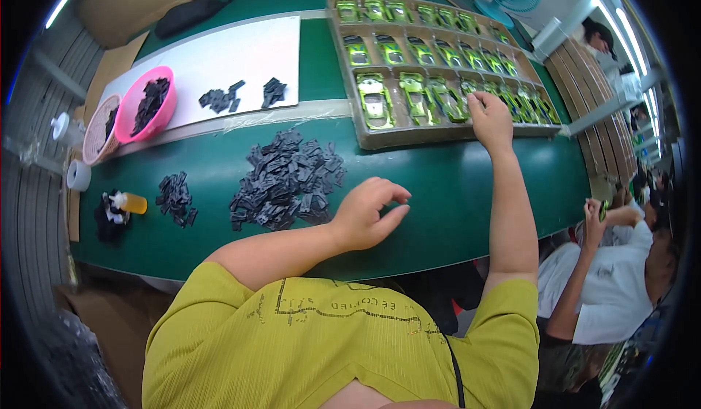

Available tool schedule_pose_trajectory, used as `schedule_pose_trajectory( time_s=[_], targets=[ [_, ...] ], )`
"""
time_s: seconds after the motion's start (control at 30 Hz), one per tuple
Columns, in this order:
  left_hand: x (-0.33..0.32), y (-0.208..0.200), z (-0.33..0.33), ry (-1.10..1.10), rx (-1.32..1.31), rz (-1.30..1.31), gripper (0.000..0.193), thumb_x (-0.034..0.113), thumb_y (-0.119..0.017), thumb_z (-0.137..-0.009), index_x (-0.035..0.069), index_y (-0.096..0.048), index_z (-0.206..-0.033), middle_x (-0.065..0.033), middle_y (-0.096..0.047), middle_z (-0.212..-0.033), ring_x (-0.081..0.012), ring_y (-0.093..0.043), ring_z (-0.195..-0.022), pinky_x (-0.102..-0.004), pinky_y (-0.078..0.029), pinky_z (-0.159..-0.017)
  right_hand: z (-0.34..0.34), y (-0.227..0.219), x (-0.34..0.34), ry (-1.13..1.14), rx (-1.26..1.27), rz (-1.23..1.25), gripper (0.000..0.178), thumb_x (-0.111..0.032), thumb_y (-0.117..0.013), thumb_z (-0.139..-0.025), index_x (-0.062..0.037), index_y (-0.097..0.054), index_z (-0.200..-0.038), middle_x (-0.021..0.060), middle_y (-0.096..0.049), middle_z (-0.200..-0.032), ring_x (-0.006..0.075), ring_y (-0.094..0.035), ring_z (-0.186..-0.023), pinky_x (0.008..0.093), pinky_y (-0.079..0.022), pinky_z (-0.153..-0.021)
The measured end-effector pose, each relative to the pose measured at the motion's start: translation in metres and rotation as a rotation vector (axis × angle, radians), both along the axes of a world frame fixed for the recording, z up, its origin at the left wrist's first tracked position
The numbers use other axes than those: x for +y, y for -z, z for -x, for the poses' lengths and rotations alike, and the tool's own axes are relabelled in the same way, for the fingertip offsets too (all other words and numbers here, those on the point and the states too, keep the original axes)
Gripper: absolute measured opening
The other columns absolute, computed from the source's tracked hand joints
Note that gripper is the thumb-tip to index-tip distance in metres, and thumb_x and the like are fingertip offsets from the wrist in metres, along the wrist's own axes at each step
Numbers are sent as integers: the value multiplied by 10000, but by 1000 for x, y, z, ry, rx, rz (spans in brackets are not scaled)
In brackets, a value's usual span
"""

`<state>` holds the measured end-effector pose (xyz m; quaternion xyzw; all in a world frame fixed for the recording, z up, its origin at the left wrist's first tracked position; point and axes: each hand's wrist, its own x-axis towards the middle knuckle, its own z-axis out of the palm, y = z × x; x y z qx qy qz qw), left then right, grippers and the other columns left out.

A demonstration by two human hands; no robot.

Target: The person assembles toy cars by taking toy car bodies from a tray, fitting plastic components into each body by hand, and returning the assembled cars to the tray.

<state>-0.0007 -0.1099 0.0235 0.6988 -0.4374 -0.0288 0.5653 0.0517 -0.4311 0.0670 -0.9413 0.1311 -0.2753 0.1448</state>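
Note:
My right hand (491,123) reaches into the front row of a cardboard tray (453,137), its fingertips pinched at a green toy car body (468,88). Similar green and black car bodies lie in rows in the tray's compartments. Over the green tabletop (431,212), my left hand (372,215) is held with thumb and fingers apart and nothing between them. Just left of it spreads a big heap of small black plastic parts (288,182). A smaller heap of black parts (175,197) lies farther left.
A white board (248,51) at the back left carries two little groups of black parts. Beside it stand a pink basin (146,106) and a pale pink basket (101,128). A bottle of yellow liquid (131,203) is at far left. A co-worker (606,285) sits at right, holding a green piece.

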Motion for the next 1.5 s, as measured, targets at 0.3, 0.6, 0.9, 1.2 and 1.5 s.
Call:
schedule_pose_trajectory(
  time_s=[0.3,0.6,0.9,1.2,1.5],
  targets=[
    [0,8,-4,159,-84,-9,108,98,-672,-825,60,-646,-923,-112,-657,-873,-330,-616,-855,-428,-503,-747,-148,-26,131,-126,310,0,452,-414,-627,-829,-112,-700,-1157,136,-692,-1168,326,-630,-1116,429,-496,-960],
    [-1,14,-9,79,-151,68,121,80,-666,-803,83,-644,-921,-92,-639,-824,-320,-607,-816,-431,-499,-693,-185,-43,167,64,665,231,595,-460,-717,-758,-135,-649,-1251,143,-655,-1270,327,-606,-1202,467,-463,-1023],
    [-1,18,-6,67,-206,35,121,96,-658,-783,69,-636,-900,-94,-626,-832,-328,-597,-818,-432,-503,-692,-204,-28,174,39,722,181,658,-441,-736,-705,-132,-642,-1279,124,-650,-1290,307,-609,-1209,434,-458,-1025],
    [2,9,-11,1,-274,65,231,56,-675,-735,88,-648,-963,-102,-643,-932,-325,-614,-901,-413,-524,-772,-110,-74,92,-257,-22,-1046,365,-327,-730,-849,-99,-632,-1117,23,-661,-967,128,-617,-853,306,-461,-714],
    [5,-22,15,-242,-723,-158,726,92,-758,-654,171,-554,-1346,-134,-564,-1253,-353,-517,-1208,-541,-349,-1076,127,13,118,-589,520,-1703,299,-284,-585,-946,-35,-594,-1112,110,-697,-884,213,-703,-657,291,-540,-479]
  ],
)
